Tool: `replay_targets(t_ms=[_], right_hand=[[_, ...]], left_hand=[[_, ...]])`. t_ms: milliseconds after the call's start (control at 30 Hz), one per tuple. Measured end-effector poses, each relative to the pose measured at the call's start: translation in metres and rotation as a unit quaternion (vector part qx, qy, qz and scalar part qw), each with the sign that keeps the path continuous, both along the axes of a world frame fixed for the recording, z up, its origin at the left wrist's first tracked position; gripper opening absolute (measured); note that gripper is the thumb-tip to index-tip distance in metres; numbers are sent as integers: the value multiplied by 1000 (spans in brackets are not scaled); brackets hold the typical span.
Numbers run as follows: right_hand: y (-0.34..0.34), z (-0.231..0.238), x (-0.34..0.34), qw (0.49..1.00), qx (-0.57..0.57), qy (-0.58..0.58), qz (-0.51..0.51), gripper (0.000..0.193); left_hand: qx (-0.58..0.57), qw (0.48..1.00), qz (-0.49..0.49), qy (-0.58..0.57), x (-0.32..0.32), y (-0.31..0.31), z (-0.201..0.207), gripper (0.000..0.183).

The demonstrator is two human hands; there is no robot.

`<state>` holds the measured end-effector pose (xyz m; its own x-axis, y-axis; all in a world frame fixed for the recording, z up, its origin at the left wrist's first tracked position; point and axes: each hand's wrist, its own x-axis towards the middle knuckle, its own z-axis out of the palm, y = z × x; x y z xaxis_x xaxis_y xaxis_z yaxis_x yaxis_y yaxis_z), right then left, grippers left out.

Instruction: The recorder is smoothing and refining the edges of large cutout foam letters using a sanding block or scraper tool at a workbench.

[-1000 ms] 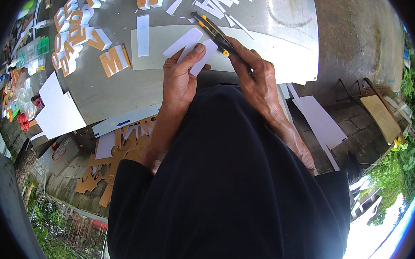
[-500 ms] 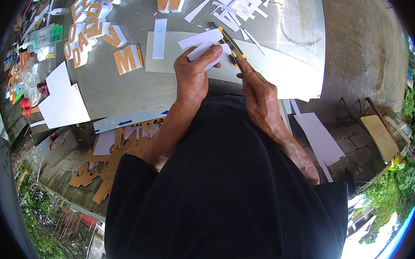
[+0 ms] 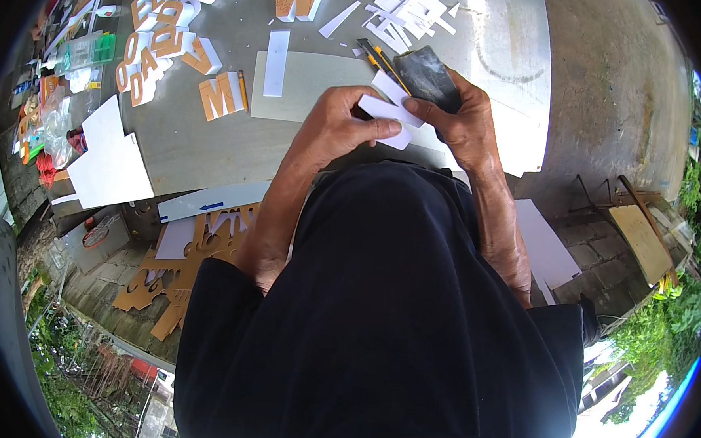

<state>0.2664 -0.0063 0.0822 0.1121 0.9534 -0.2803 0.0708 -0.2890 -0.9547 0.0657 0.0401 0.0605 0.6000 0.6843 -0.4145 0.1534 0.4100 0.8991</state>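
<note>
My left hand (image 3: pixel 331 129) is closed on a white cut-out piece (image 3: pixel 389 112) with several straight arms, like a foam-board letter, pinched between thumb and fingers. My right hand (image 3: pixel 470 124) grips a dark grey, worn flat block (image 3: pixel 428 74) that looks like a sanding block. The right thumb rests at the upper right arm of the white piece. Just beyond the piece, a black and yellow utility knife (image 3: pixel 372 55) lies on the table, partly hidden by the piece and the block.
White block letters with brown faces (image 3: pixel 169 44) cluster at the table's far left. A pencil (image 3: pixel 243 92) lies by one letter. White offcuts (image 3: pixel 400 19) are heaped at the far side. A white sheet (image 3: pixel 497 139) lies under my hands. Brown cut-out board (image 3: pixel 194 246) sits below the table's left edge.
The utility knife has left my right hand and lies on the table. That hand now holds the dark block. The white piece has come nearer and to the right in my left hand.
</note>
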Motion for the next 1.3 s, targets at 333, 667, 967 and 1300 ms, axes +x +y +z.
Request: replay_targets(t_ms=[333,667,967,1300], right_hand=[[-11,3,-28,985,20,31,-170,35],[-27,12,-9,994,5,47,-96,47],[-29,10,-23,997,43,-50,-29,46],[-40,16,-23,999,14,-5,-44,59]], left_hand=[[-114,925,289,-217,28,-15,-9,25],[-45,953,278,-111,19,-15,7,26],[-109,948,266,-136,27,-17,6,22],[-100,959,245,-107,29,-23,16,24]])
